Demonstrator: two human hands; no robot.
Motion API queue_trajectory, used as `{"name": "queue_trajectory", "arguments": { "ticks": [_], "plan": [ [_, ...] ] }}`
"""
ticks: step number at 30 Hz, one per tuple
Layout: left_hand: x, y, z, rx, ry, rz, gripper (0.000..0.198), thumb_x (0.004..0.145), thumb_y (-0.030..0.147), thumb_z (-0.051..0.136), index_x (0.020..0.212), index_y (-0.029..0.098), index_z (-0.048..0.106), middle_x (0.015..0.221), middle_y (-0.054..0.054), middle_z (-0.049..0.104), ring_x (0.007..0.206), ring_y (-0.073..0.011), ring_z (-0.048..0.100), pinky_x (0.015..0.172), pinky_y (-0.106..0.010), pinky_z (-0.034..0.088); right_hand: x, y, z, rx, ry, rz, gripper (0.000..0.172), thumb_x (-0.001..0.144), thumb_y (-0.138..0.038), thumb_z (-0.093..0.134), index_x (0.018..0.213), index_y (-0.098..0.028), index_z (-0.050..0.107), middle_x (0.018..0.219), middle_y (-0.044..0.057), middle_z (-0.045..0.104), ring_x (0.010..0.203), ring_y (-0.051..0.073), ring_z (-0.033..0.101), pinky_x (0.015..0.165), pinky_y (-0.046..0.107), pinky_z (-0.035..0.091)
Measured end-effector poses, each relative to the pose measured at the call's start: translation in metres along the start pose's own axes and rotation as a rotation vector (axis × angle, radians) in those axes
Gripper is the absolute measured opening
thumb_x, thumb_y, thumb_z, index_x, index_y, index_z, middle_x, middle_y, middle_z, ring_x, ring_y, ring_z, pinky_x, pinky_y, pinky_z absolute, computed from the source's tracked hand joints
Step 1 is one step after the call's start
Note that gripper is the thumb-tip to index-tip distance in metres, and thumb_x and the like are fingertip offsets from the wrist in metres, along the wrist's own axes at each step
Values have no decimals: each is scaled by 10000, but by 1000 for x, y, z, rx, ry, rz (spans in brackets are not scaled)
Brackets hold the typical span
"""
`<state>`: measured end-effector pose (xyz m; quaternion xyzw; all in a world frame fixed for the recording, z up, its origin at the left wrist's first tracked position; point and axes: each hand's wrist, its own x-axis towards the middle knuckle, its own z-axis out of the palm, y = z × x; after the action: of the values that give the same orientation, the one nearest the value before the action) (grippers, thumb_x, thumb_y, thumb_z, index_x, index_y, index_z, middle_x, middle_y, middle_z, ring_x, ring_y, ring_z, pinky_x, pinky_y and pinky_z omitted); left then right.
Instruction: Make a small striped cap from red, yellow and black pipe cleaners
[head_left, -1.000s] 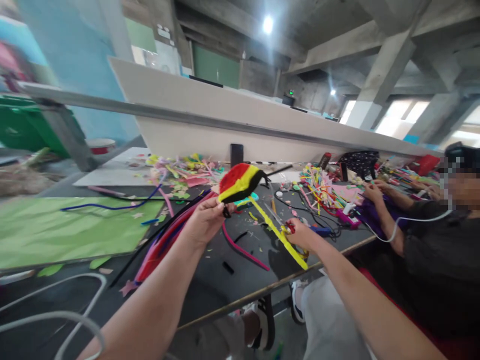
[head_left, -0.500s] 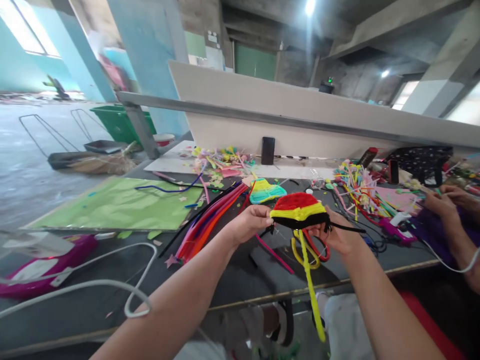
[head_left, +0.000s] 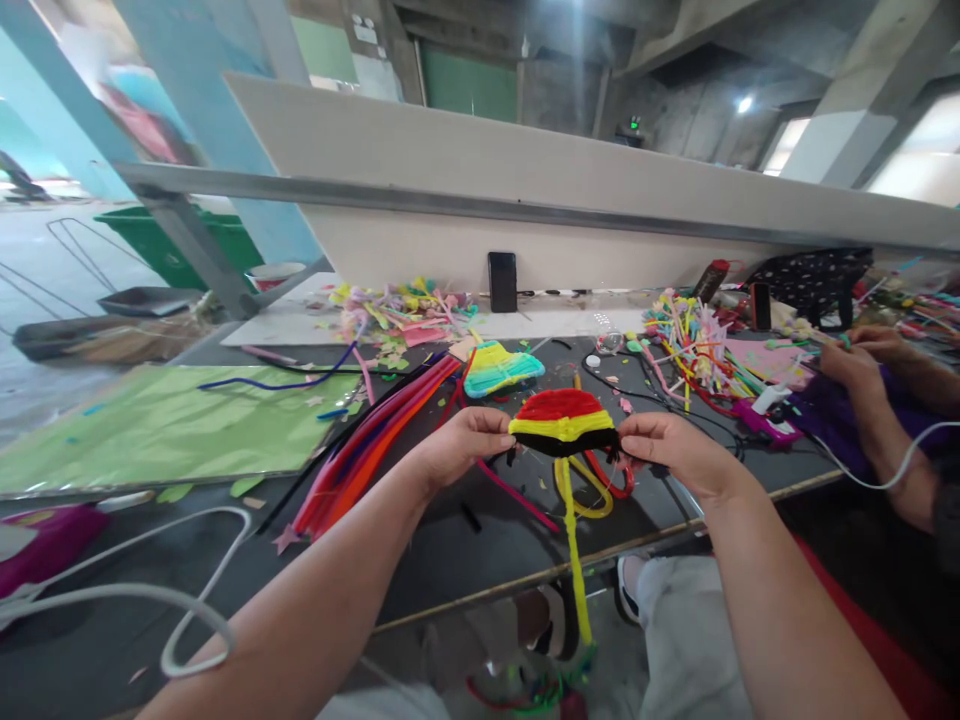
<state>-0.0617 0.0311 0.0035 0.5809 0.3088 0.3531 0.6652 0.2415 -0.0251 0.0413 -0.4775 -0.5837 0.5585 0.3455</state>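
Note:
A dome-shaped piece of fuzzy stems [head_left: 566, 420], banded red, yellow and black, is held up over the dark table [head_left: 465, 570]. My left hand [head_left: 469, 445] pinches its left corner, and my right hand [head_left: 660, 445] pinches its right corner. From its lower edge a yellow stem [head_left: 576, 570] hangs down past the table's front edge. Yellow and red loops [head_left: 592, 495] show below the piece. Behind it lies a yellow and turquoise fuzzy piece [head_left: 501, 368]. Left of my left hand is a bundle of red, orange and purple stems [head_left: 360, 440].
A green sheet [head_left: 180, 420] and a magenta glue gun [head_left: 49, 540] with a white cable lie left. A phone [head_left: 502, 282] leans against the back board. Colourful stem piles [head_left: 686, 335] lie behind. At right are another person's hands [head_left: 862, 360] and a purple item.
The view has turned, shifting the scene left. My right hand has moved out to the piece's right corner, and the black strand that stuck out there no longer shows.

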Motion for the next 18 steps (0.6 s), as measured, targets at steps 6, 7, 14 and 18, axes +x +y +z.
{"name": "queue_trajectory", "arguments": {
  "ticks": [6, 7, 14, 18],
  "plan": [
    [1, -3, 4, 54, -40, -27, 225, 635, 297, 773, 707, 98, 696, 639, -29, 642, 613, -98, 540, 641, -212, 376, 2, 2, 2, -231, 15, 20, 236, 693, -371, 717, 722, -154, 630, 623, -20, 596, 572, 103, 515, 569, 237, 391],
    [1, -3, 5, 58, -42, -31, 228, 638, 301, 771, 711, 98, 696, 635, -28, 637, 613, -98, 537, 641, -213, 376, 3, 4, 2, -255, 16, 19, 234, 714, -379, 693, 727, -154, 631, 617, -19, 594, 573, 106, 513, 571, 241, 388],
    [-2, -1, 8, 16, -121, -33, 280, 750, 380, 695, 745, 100, 676, 698, -49, 638, 634, -109, 546, 660, -233, 405, 6, 17, -4, -330, 39, 16, 254, 776, -406, 609, 837, -162, 647, 711, 7, 628, 667, 149, 557, 627, 267, 408],
    [-4, 2, 8, -45, -154, -33, 329, 774, 437, 661, 748, 110, 653, 696, -44, 630, 649, -121, 557, 691, -252, 431, 8, 22, -7, -343, 20, 3, 264, 785, -425, 593, 845, -173, 645, 777, 19, 637, 739, 165, 563, 666, 272, 418]
  ]
}}
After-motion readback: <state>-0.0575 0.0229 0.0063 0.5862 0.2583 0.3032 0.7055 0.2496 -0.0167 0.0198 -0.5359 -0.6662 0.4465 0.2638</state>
